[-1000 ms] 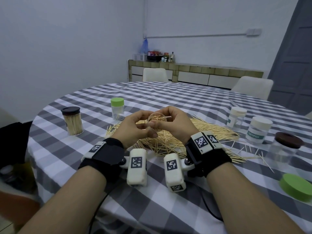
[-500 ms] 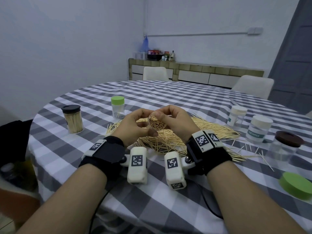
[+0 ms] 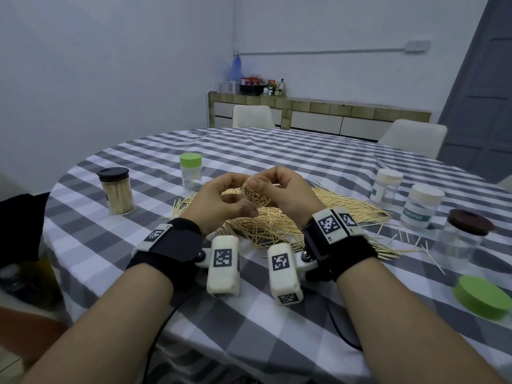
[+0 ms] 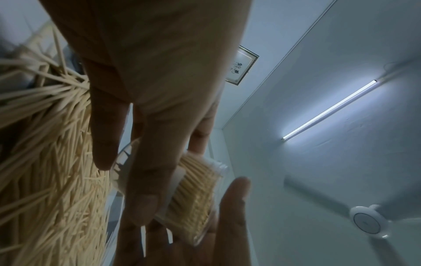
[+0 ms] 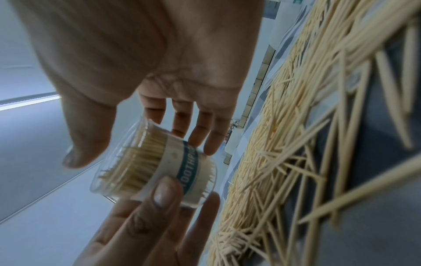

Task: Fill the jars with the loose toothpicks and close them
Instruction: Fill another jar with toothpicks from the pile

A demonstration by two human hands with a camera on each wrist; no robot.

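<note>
a small clear jar [image 3: 256, 194] packed with toothpicks, lidless, is held tipped with its mouth toward the camera, above the loose pile [image 3: 277, 225] at the table's [image 3: 304, 162] centre. its paper band reads "toothp…" in the right wrist view. at 10 o'clock from the pile stands a dark-lidded jar [image 3: 116, 191], full of toothpicks and upright; nearer, at 11 o'clock, a green-lidded jar [image 3: 190, 175] that looks nearly bare inside. at 2 to 3 o'clock stand two white-capped jars [image 3: 386, 185] [image 3: 422, 207], then a brown-lidded clear jar [image 3: 465, 234]; what they hold cannot be told. a loose green lid [image 3: 483, 296] lies flat at 4 o'clock.

the left hand [image 3: 219, 202] curls round the held jar from 9 o'clock, thumb and fingers on its wall. the right hand [image 3: 288, 195] grips it from 3 o'clock, thumb at the rim, fingers half bent behind.

the pile is thin, pale, pointed wooden sticks, crossed every way, on a grey-and-white checked cloth.
</note>
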